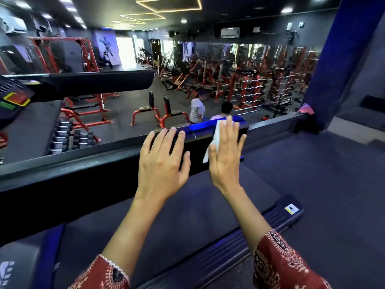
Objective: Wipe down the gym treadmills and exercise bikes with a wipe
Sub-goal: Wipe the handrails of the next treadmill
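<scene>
I look down at the front of a treadmill, with its dark belt running toward a black motor cover whose top edge glows blue. My right hand lies flat on the cover and presses a white wipe against it, with the wipe showing past the fingers and thumb. My left hand rests beside it on the same cover, fingers spread and holding nothing. Both wrists come out of red patterned sleeves.
The treadmill console and a black handrail are at the left. A ribbed side rail runs along the belt's right. Beyond a dark ledge, the gym floor holds red benches, a dumbbell rack and two people. A pink cloth sits on the ledge's right end.
</scene>
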`<state>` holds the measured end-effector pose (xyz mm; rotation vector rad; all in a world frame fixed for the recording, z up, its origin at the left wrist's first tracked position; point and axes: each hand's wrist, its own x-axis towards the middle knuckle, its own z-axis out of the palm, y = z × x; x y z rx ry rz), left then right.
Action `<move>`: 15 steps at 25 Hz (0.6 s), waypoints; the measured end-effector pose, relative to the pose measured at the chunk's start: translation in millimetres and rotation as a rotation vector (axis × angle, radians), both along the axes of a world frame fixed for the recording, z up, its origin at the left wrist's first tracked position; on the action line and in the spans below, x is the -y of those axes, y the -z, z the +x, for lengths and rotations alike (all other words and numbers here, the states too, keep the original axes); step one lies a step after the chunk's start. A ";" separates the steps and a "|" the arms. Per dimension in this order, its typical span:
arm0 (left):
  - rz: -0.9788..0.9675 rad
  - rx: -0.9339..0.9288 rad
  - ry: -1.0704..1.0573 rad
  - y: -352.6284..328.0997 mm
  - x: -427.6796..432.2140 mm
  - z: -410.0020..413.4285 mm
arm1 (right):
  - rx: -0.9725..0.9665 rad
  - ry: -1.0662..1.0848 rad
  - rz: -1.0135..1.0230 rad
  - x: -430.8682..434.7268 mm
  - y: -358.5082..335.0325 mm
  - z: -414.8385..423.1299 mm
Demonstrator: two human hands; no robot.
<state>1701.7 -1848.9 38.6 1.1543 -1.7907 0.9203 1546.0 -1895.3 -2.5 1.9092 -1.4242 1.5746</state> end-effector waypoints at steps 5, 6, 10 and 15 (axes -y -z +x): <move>0.034 -0.030 -0.030 -4.0 14.7 -33.5 | -0.257 -0.037 -0.141 17.4 -20.4 -32.4; 0.039 -0.039 -0.032 -5.0 17.7 -39.7 | -0.248 -0.006 -0.137 23.3 -25.2 -40.8; 0.051 -0.047 -0.036 -7.2 27.0 -58.4 | -0.235 -0.016 -0.156 31.4 -25.8 -59.8; 0.096 -0.071 -0.023 -13.2 36.1 -82.7 | -0.107 -0.287 -0.136 46.1 -33.2 -81.9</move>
